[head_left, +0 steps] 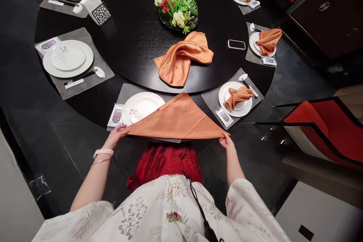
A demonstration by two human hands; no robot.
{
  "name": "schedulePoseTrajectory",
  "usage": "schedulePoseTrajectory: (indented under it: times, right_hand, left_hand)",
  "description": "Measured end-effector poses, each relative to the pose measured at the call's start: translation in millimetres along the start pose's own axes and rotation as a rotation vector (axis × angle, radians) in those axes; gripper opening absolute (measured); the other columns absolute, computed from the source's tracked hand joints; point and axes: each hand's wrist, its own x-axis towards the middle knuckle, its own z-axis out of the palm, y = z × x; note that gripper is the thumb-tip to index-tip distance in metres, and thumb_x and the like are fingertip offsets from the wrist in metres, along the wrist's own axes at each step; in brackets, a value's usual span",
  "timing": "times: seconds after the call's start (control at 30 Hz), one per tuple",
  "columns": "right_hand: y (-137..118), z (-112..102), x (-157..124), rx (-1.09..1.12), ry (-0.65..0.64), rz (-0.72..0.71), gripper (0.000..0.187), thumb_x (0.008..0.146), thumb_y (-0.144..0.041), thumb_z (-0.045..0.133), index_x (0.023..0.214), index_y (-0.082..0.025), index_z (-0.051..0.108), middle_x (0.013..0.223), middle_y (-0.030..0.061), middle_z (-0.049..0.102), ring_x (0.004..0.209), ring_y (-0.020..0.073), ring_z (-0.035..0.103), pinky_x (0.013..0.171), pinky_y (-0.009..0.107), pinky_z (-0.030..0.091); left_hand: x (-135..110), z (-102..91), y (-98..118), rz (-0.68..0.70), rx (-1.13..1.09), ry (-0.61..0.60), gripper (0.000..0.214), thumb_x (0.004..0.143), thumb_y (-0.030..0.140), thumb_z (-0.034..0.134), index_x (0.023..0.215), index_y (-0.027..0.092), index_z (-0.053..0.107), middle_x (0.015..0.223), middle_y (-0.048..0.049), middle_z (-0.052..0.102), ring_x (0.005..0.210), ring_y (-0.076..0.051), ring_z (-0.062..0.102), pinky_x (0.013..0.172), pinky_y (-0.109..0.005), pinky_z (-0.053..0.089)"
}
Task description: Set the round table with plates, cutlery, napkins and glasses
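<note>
An orange cloth napkin (181, 119), folded into a triangle, is stretched between my two hands with its long edge toward me. My left hand (116, 135) pinches the left corner, close to a wrapped packet (116, 115) on the grey placemat. At the opposite corner, my right hand (225, 140) grips the cloth just past the table's edge. The napkin covers part of a white plate (141, 102) and the placemat under it. Beyond it, more orange napkins (184, 58) lie loosely heaped on the dark turntable.
Right of me is a place setting with a folded napkin (238, 97) on its plate. Another setting with bare plates (68, 58) lies to the left. A phone (236, 44) and a flower centrepiece (178, 9) rest on the turntable. A red chair (326, 132) stands at the right.
</note>
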Motion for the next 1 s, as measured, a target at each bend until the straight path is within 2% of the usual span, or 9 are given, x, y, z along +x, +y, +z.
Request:
schedulePoseTrajectory:
  times: [0.13, 0.27, 0.57, 0.67, 0.73, 0.8, 0.9, 0.97, 1.0]
  right_hand:
    - [-19.0, -15.0, -5.0, 0.083, 0.166, -0.094, 0.026, 0.062, -0.034, 0.073, 0.076, -0.023, 0.054, 0.064, 0.0014, 0.062, 0.053, 0.0132, 0.056, 0.042, 0.022, 0.047]
    - [-52.2, -39.4, -13.0, 0.092, 0.183, -0.296, 0.032, 0.057, -0.031, 0.075, 0.083, -0.019, 0.06, 0.08, 0.0013, 0.067, 0.063, 0.0113, 0.06, 0.048, 0.019, 0.049]
    - [-84.5, -99.6, -32.2, -0.2, -0.103, -0.171, 0.049, 0.061, -0.026, 0.06, 0.11, -0.016, 0.061, 0.05, -0.0023, 0.059, 0.044, 0.0102, 0.053, 0.044, 0.019, 0.042]
    - [-99.3, -103.9, -42.4, -0.274, -0.259, -0.155, 0.035, 0.063, -0.027, 0.061, 0.097, -0.019, 0.064, 0.05, -0.0006, 0.058, 0.044, 0.0115, 0.051, 0.047, 0.024, 0.044]
    - [-114.7, -91.0, -52.4, -0.331, -0.368, -0.171, 0.018, 0.066, -0.028, 0.064, 0.083, -0.022, 0.062, 0.055, 0.002, 0.061, 0.051, 0.0153, 0.056, 0.054, 0.029, 0.048]
    - [-134.0, -62.8, -62.7, -0.39, -0.533, -0.18, 0.017, 0.069, -0.029, 0.067, 0.082, -0.023, 0.057, 0.07, 0.0052, 0.068, 0.069, 0.0202, 0.065, 0.069, 0.034, 0.051]
    - [-164.7, 6.5, -67.7, -0.542, -0.857, -0.207, 0.023, 0.077, -0.035, 0.062, 0.092, -0.02, 0.054, 0.094, 0.0092, 0.069, 0.09, 0.0222, 0.065, 0.082, 0.037, 0.05]
    - [-179.1, 63.8, -56.3, -0.71, -0.935, -0.361, 0.021, 0.083, -0.038, 0.054, 0.087, -0.017, 0.055, 0.084, 0.0067, 0.067, 0.078, 0.0189, 0.063, 0.076, 0.034, 0.049]
    - [-182.6, 92.8, -45.6, -0.793, -0.889, -0.494, 0.02, 0.083, -0.037, 0.052, 0.081, -0.017, 0.055, 0.075, 0.0038, 0.064, 0.072, 0.0168, 0.06, 0.073, 0.032, 0.048]
  left_hand:
    - [3.8, -1.8, 1.2, 0.006, 0.03, -0.048, 0.047, 0.059, 0.015, 0.077, 0.102, 0.015, 0.059, 0.085, -0.0043, 0.065, 0.076, -0.014, 0.067, 0.073, -0.023, 0.056]
    - [-1.3, 5.6, -1.4, 0.043, 0.057, -0.1, 0.052, 0.057, 0.02, 0.08, 0.104, 0.016, 0.06, 0.082, -0.0034, 0.064, 0.073, -0.014, 0.065, 0.067, -0.022, 0.055]
    - [-77.7, 47.6, -23.9, -0.042, 0.188, -0.158, 0.06, 0.057, 0.038, 0.08, 0.11, 0.017, 0.064, 0.074, -0.0015, 0.064, 0.057, -0.012, 0.059, 0.057, -0.024, 0.053]
    - [-104.7, 61.1, -20.5, 0.027, 0.209, -0.209, 0.054, 0.061, 0.041, 0.076, 0.11, 0.02, 0.067, 0.093, -0.005, 0.068, 0.073, -0.017, 0.063, 0.062, -0.026, 0.053]
    - [-116.5, 76.3, -4.8, 0.099, 0.238, -0.238, 0.041, 0.065, 0.042, 0.072, 0.098, 0.018, 0.072, 0.099, -0.0072, 0.068, 0.082, -0.021, 0.062, 0.065, -0.028, 0.053]
    - [-120.9, 100.2, 23.7, 0.174, 0.267, -0.291, 0.031, 0.07, 0.042, 0.066, 0.083, 0.014, 0.073, 0.091, -0.0096, 0.068, 0.081, -0.023, 0.062, 0.067, -0.031, 0.052]
    - [-112.2, 154.3, 83.2, 0.29, 0.283, -0.469, 0.032, 0.076, 0.039, 0.057, 0.087, 0.012, 0.071, 0.089, -0.0091, 0.069, 0.083, -0.023, 0.063, 0.078, -0.033, 0.051]
    - [-96.1, 200.1, 122.8, 0.376, 0.434, -0.665, 0.032, 0.074, 0.031, 0.061, 0.101, 0.014, 0.069, 0.102, -0.007, 0.069, 0.095, -0.021, 0.062, 0.085, -0.028, 0.048]
    - [-85.5, 224.4, 139.2, 0.434, 0.582, -0.72, 0.032, 0.074, 0.026, 0.061, 0.102, 0.014, 0.069, 0.103, -0.0067, 0.07, 0.093, -0.02, 0.062, 0.084, -0.025, 0.048]
